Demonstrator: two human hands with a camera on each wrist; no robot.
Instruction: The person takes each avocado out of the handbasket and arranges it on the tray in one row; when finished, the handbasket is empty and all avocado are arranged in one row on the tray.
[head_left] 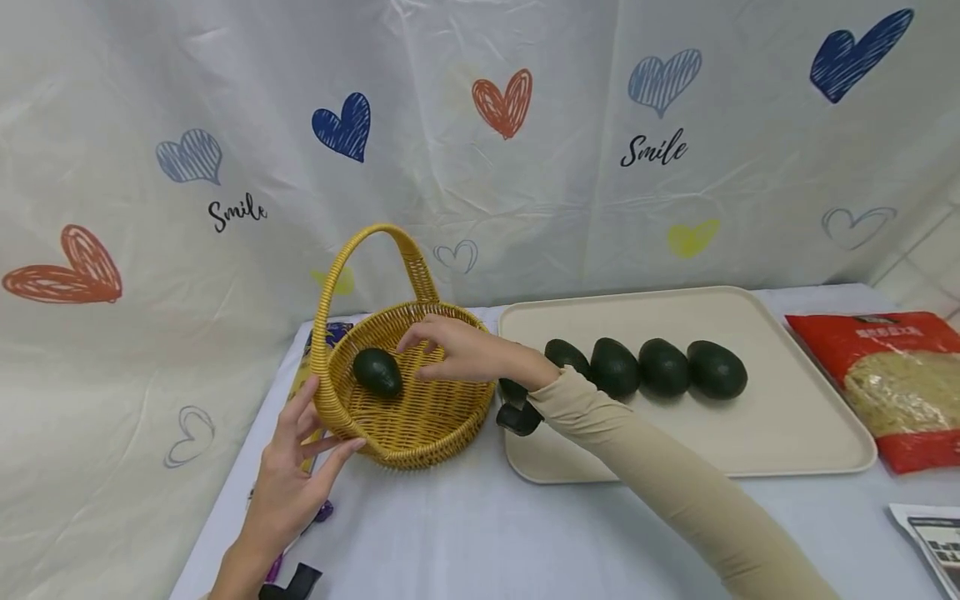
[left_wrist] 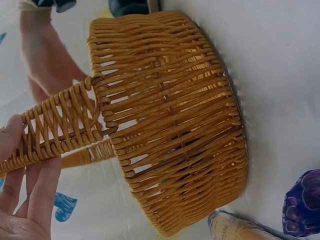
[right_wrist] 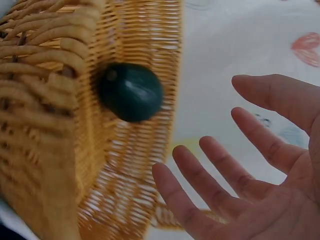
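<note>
My left hand (head_left: 288, 475) rests with straight fingers against the near rim of the wicker basket (head_left: 420, 433); my right hand (head_left: 457, 350), released, hovers above the avocado (head_left: 377, 372) lying inside at far left.

Dark green avocado (head_left: 377, 372) lies in yellow woven basket (head_left: 420, 421).

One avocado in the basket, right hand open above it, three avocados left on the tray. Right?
Not three: the head view shows four avocados in a row on the tray. The rest holds: one avocado lies in the basket, right hand open above it.
</note>
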